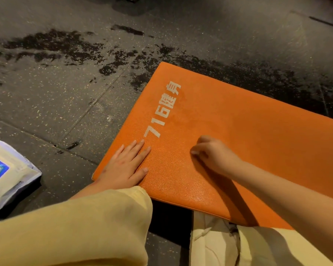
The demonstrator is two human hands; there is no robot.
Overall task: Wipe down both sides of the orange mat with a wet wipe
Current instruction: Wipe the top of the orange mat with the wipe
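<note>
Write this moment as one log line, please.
left hand flat on orange mat | right hand curled on mat, no wipe visible | wipes pack on floor, left

dark speckled floor [65, 89], black blotches, maybe wet; orange mat [238, 131] flat on it; wipe pack [6, 173] left.

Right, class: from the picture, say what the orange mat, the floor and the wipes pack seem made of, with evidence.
Orange mat: probably vinyl or faux leather; pebbled, slightly glossy grain. Floor: likely rubber tiles; dark, speckled, seamed. Wipes pack: soft plastic film, creased and shiny.
</note>
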